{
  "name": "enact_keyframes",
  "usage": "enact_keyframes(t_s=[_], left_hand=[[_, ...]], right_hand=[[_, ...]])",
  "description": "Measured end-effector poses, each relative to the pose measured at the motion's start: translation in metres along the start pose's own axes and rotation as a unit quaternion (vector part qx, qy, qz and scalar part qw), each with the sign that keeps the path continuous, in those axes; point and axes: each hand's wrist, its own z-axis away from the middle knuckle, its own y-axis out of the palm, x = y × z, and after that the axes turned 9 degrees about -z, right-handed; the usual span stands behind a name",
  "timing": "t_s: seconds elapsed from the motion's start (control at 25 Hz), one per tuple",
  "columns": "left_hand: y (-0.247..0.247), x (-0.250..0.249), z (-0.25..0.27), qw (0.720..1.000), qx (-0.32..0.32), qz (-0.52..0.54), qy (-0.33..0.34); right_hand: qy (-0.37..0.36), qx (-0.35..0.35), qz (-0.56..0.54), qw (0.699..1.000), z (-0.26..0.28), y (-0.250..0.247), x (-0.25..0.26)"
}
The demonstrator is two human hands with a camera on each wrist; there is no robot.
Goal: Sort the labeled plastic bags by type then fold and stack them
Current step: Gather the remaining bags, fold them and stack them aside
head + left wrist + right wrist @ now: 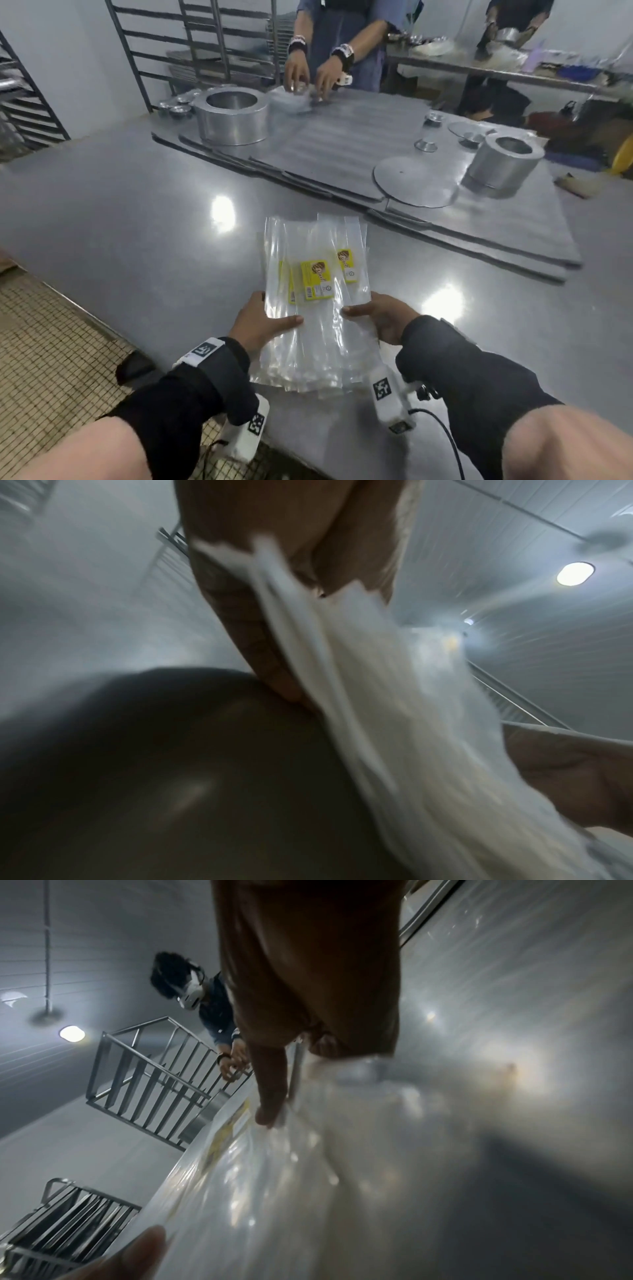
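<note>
A loose stack of clear plastic bags [315, 325] with yellow labels [317, 279] lies fanned on the steel table [137, 222], near its front edge. My left hand [270, 318] grips the stack's left side, thumb on top and fingers underneath. My right hand [370, 313] holds the right side the same way. In the left wrist view the bags [377, 696] hang blurred from my left hand [274, 615], with the right hand [565, 777] beyond them. In the right wrist view my right hand's thumb [267, 1112] presses on the bags [257, 1177].
Flat metal sheets [342, 150] cover the far half of the table, with two round tins [233, 114] [503, 161], a round disc [414, 181] and small cups on them. Another person [322, 68] works at the far edge. Racks [191, 44] stand behind.
</note>
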Motion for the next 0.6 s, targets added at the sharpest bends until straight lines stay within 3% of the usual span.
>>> enact_keyframes(t_s=[0.32,0.4,0.48,0.6], left_hand=[[0.187,-0.090,0.085,0.995,0.060,0.080,0.014],[0.227,-0.113,0.095,0.996,0.078,0.043,0.022],[0.272,-0.135,0.102,0.992,0.126,0.009,0.019],[0.314,-0.161,0.111,0.975,0.209,0.067,0.021]], right_hand=[[-0.022,-0.074,-0.013,0.997,0.127,-0.182,-0.045],[-0.031,-0.097,-0.012,0.995,0.157,-0.222,-0.051],[-0.035,-0.136,-0.035,0.990,0.192,-0.266,-0.061],[-0.038,-0.177,-0.105,0.978,0.227,-0.309,-0.075]])
